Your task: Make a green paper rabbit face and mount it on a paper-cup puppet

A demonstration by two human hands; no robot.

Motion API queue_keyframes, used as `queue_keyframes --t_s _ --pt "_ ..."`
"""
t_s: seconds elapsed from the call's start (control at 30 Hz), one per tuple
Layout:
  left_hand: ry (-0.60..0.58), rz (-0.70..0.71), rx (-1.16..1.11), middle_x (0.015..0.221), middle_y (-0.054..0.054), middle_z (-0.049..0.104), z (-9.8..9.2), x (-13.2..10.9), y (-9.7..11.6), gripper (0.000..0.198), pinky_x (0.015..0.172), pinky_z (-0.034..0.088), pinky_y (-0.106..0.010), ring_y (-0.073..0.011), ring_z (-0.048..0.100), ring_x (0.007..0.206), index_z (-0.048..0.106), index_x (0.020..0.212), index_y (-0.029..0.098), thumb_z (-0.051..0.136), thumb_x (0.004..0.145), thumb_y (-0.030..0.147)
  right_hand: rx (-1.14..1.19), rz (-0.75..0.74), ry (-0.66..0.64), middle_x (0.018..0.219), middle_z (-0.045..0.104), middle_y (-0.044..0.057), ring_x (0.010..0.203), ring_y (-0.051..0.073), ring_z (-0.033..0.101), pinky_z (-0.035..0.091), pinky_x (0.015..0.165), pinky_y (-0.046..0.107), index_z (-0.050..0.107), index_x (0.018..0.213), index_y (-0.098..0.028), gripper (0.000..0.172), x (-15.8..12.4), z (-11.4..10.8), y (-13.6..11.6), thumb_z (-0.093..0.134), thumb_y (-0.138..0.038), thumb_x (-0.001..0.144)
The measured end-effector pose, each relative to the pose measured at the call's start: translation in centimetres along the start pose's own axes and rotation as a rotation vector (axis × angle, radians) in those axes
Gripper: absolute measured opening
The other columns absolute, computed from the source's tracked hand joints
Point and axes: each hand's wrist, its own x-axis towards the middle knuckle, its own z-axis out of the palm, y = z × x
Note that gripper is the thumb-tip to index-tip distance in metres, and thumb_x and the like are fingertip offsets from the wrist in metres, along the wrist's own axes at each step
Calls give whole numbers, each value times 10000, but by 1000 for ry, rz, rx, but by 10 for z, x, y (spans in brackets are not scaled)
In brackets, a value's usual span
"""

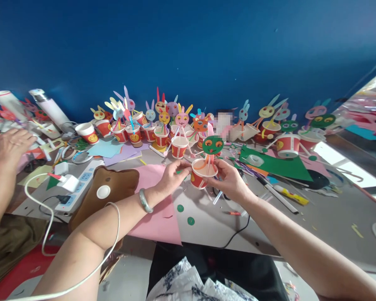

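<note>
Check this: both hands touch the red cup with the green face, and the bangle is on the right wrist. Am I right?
Wrong wrist: the head view shows the bangle on the left. The left hand and right hand do touch the red paper cup with the green face.

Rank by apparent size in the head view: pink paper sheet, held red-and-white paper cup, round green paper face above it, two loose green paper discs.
Pink sheet
Cup
Green face
Green discs: these two look alike, so unranked.
</note>
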Motion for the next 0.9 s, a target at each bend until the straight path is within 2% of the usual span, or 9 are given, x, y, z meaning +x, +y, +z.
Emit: queue_keyframes --t_s 0.23,0.6,0.9 --pt "2 36 71 844 -37 727 -2 1 -3 135 731 511 -256 -142 638 781 687 832 154 723 841 284 0 21 -47 1193 728 100 1071 296 708 573 983 439 656 1166 -209 547 4 -2 7 849 -467 724" --pt "-49 48 81 769 8 612 -2 0 -10 159 670 450 -236 -113 559 718 569 813 174 638 890 295 -33 22 3 1143 743 103 1002 265 722 596 904 387 621 1176 -191 518 4 -1 3 802 -353 718" --pt "3 52 69 755 19 561 0 -1 -14 153 688 472 -249 -122 556 718 527 818 204 596 913 302 -23 23 32 1090 756 89 982 259 726 593 870 373 605 1163 -201 506 4 0 6 787 -331 709"
